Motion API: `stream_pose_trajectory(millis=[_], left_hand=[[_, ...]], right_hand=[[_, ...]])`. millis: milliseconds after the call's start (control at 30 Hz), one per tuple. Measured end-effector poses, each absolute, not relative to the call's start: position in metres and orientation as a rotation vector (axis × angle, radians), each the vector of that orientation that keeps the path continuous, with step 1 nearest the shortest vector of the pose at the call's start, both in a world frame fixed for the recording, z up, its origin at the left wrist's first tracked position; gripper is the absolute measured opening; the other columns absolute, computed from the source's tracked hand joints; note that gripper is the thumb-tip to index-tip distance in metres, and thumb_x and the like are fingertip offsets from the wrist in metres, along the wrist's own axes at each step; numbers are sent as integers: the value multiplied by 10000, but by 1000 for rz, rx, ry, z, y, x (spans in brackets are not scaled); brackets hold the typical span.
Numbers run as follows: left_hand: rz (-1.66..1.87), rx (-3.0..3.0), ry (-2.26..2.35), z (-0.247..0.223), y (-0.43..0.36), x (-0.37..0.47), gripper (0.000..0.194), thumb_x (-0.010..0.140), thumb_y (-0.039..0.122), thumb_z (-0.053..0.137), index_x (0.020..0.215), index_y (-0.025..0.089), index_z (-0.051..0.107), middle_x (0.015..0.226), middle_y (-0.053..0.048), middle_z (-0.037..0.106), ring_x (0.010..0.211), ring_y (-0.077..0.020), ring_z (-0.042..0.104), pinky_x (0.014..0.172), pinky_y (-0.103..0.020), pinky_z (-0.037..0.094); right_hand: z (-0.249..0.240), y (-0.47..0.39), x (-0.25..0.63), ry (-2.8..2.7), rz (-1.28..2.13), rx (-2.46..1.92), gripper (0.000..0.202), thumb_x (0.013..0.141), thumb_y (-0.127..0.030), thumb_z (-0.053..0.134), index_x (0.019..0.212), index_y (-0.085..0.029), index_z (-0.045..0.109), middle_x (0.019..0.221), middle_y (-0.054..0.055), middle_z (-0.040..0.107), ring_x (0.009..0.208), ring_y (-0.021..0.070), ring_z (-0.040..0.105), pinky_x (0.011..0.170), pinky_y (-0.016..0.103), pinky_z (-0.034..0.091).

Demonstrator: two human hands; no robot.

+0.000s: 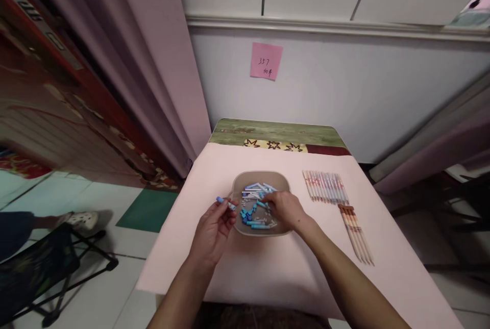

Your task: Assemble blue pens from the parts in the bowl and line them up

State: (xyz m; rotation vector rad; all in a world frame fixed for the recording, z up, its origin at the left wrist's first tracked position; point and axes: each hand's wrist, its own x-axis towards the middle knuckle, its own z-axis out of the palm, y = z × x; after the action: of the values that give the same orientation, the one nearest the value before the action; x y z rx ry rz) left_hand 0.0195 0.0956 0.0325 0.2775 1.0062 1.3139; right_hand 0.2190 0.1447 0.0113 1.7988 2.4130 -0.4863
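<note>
A grey-beige plastic basin (238, 180) sits on the table with loose pen parts in it: blue and white tubes (255, 192), small dark blue pieces (248, 213), light blue tubes (259, 226) and tiny clear bits. Left of the basin's rim, my left hand (214, 224) pinches a short blue-and-white pen piece (225, 203) between thumb and fingers. My right hand (285, 209) reaches over the basin's right side, fingertips down among the parts. Its fingers are drawn together, and what they grip is hidden.
To the right lie a row of pens (325, 187) and a bundle of pens (357, 234) with brown-orange ends. A pale pink cloth (184, 247) covers most of the table. Behind it stands a wall with a pink note (266, 61). A folding chair (57, 268) and another person's foot (84, 219) are at left.
</note>
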Motion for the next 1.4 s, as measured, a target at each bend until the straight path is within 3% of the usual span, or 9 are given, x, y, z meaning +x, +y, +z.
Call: stream_pose_trajectory(millis=[167,533,800,967,1067,1133,1200,1300,1400], left_hand=[[1312,262,1017,36,96,24,83,808,64,595,848,97,660,825,-95,707,569,-101,622,492,-180,524],[1307,290,998,37,93,27,103,791,59,614,873,102,657,830,-97,716,581,-111,637,514,-190,539],[1283,312,998,37,92,31,68,807,78,605,847,96,657,825,-81,699,579,-91,619,496,-168,522],[1266,292,961,37,93,34,44,787,82,636,820,106,652,811,-76,701,604,-104,638,533,-181,545],[1259,243,958,37,91,34,54,786,79,641,829,106,658,781,-64,696,607,-103,643,531,-173,546],[1236,217,962,38,90,37,39,788,91,649,823,106,659,751,-52,687,579,-96,631,494,-163,533],[1217,214,959,40,88,42,42,783,113,667,824,108,660,731,-39,679,552,-86,614,463,-154,517],[1226,241,943,43,86,49,91,764,132,698,844,109,662,735,-30,675,539,-77,598,459,-153,511],[1235,260,936,44,83,53,118,746,133,716,849,110,663,734,-29,673,542,-80,599,462,-158,511]], right_hand=[[14,146,226,2399,-479,1787,265,850,-208,502,964,-288,728,941,40,745,885,216,682,708,256,458],[0,141,190,2475,-451,1488,262,819,-118,514,937,-145,746,928,157,739,883,275,690,745,319,509],[-9,139,183,2466,-431,1466,275,824,-99,487,916,-110,746,935,191,733,876,271,693,756,311,506],[3,145,195,2493,-427,1550,205,772,-199,571,868,-110,729,898,190,731,843,290,687,721,317,493],[22,141,211,2538,-415,1686,236,843,-233,486,951,-142,674,863,128,728,768,232,679,659,278,469],[35,132,219,2657,-610,1835,168,845,-220,486,908,-177,636,747,42,701,664,161,644,599,223,437],[45,119,222,2797,-1021,1967,102,841,-238,512,843,-191,602,662,-9,650,589,120,594,547,190,415],[51,102,217,2825,-1553,2030,97,839,-275,539,834,-195,594,605,-33,607,534,104,552,505,179,410],[51,93,209,2799,-1736,2084,89,821,-273,574,836,-197,616,628,-24,643,550,111,585,527,190,444]])
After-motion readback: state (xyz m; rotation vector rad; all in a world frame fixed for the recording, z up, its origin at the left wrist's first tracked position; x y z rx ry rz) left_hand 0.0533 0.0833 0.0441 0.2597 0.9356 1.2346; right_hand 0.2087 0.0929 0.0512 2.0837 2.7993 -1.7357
